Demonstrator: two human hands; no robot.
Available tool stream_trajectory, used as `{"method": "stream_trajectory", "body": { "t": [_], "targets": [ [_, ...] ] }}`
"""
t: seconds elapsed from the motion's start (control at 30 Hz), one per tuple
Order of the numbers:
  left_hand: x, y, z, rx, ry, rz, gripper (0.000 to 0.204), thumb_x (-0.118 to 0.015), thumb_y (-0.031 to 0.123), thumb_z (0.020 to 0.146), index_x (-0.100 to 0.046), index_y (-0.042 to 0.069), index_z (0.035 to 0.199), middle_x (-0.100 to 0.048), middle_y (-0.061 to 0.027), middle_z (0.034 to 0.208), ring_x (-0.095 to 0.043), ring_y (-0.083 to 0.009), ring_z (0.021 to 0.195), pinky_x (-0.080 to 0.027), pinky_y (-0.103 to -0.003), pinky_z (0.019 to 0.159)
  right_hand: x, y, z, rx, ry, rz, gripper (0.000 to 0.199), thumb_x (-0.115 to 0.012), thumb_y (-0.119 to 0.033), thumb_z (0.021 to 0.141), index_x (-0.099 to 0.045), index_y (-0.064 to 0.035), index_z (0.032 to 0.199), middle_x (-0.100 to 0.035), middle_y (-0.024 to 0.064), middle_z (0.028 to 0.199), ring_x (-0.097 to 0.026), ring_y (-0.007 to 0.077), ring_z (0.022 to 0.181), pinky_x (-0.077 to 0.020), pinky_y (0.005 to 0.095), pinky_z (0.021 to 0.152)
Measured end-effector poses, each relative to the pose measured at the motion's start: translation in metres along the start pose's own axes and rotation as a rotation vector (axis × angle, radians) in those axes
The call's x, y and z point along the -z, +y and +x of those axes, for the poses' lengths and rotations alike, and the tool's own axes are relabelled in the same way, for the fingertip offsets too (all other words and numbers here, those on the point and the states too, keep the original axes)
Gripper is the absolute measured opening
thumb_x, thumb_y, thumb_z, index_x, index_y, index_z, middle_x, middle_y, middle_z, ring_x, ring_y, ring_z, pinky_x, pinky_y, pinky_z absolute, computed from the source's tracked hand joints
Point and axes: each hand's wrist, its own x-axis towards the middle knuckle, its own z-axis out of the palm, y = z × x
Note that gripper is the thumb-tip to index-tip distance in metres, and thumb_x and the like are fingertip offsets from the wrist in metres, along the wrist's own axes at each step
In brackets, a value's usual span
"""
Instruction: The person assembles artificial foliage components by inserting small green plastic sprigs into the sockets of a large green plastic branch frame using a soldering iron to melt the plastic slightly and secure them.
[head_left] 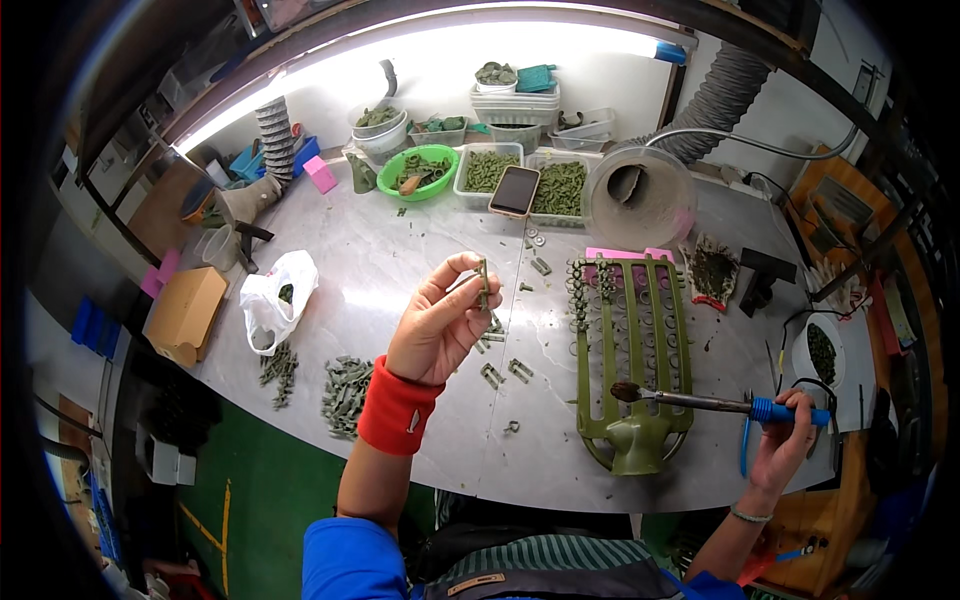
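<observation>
My left hand (445, 315), with a red wristband, is raised over the middle of the table. Its thumb and fingers pinch a small, slim green piece (484, 283) held upright. In my right hand (786, 448) is a soldering iron (712, 402), gripped by its blue handle. The iron's dark brown tip lies over the lower part of a green slatted frame (636, 440), apart from the left hand. Rows of small ring-shaped parts show along the frame's bars, and a cluster of green parts (590, 285) sits at its upper left.
Loose green pieces (348, 395) are heaped at the table's front left, near a white plastic bag (280, 305) and a cardboard box (188, 318). Behind stand a green basin (420, 172), tubs of green pieces (490, 170), a phone (514, 190) and a duct hood (640, 198).
</observation>
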Motion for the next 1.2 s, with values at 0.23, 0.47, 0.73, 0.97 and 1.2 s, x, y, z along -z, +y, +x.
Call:
{"method": "stream_trajectory", "body": {
  "t": [0.23,0.47,0.73,0.97,1.2],
  "targets": [
    [0.007,-0.008,-0.006,0.036,0.037,0.059,0.022,-0.047,0.002,0.097,-0.049,0.003,0.118,-0.056,-0.0108,0.102,-0.052,-0.0140,0.088,-0.049,-0.021,0.074,0.003,-0.001,0.000,-0.023,-0.021,0.002,0.020,-0.059,-0.023,0.092,-0.053,-0.0092,0.078,-0.054,0.0026,0.084,-0.048,0.0081,0.076,-0.0372,0.0213,0.062],
    [0.022,-0.019,-0.015,0.099,0.120,0.016,0.024,-0.052,0.000,0.094,-0.051,0.000,0.118,-0.060,-0.0151,0.105,-0.059,-0.0167,0.093,-0.051,-0.026,0.083,0.012,0.001,0.002,-0.061,-0.042,0.004,0.021,-0.061,-0.027,0.092,-0.053,-0.0090,0.083,-0.051,0.0018,0.088,-0.047,0.0095,0.083,-0.0387,0.0262,0.075],
    [0.036,-0.025,-0.021,0.138,0.175,0.162,0.025,-0.057,0.002,0.092,-0.055,0.000,0.116,-0.061,-0.0103,0.105,-0.059,-0.0143,0.092,-0.050,-0.025,0.080,0.005,-0.001,0.001,-0.041,-0.031,-0.013,0.020,-0.060,-0.025,0.092,-0.054,-0.0094,0.081,-0.053,0.0019,0.087,-0.048,0.0086,0.080,-0.0376,0.0234,0.067],
    [0.042,-0.028,-0.025,0.149,0.171,0.195,0.025,-0.057,0.001,0.091,-0.055,0.000,0.116,-0.062,-0.0091,0.105,-0.059,-0.0139,0.092,-0.050,-0.024,0.079,0.003,0.002,0.001,-0.009,0.000,-0.029,0.020,-0.059,-0.025,0.092,-0.055,-0.0100,0.079,-0.053,0.0012,0.086,-0.050,0.0087,0.081,-0.0371,0.0219,0.062],
    [0.044,-0.029,-0.027,0.188,0.222,0.201,0.026,-0.055,-0.001,0.091,-0.054,0.001,0.117,-0.061,-0.0102,0.104,-0.059,-0.0140,0.092,-0.050,-0.025,0.081,0.006,0.003,0.002,-0.018,0.006,-0.008,0.019,-0.060,-0.023,0.091,-0.055,-0.0095,0.079,-0.053,0.0015,0.086,-0.050,0.0101,0.082,-0.0389,0.0238,0.067]
  ]
}}
